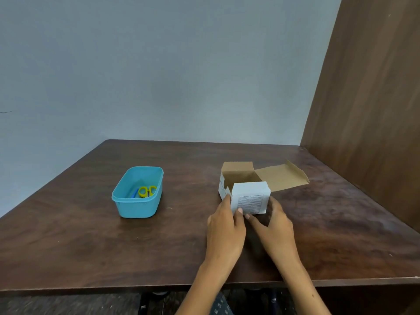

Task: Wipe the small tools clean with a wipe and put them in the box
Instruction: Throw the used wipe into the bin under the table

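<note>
A white wipe packet (250, 197) with small print on it is held upright between both hands, just in front of an open white cardboard carton (236, 178) with brown flaps. My left hand (225, 228) pinches the packet's lower left corner. My right hand (275, 223) pinches its lower right side with thumb and fingers. A blue plastic box (138, 192) stands to the left on the table. Inside it lie small scissors with yellow handles (147, 191) and a blue tool (134, 193).
The dark wooden table (91, 235) runs to a grey wall at the back. A brown wooden panel (375, 87) stands along the right side. The table's near edge (113, 288) lies just below my forearms.
</note>
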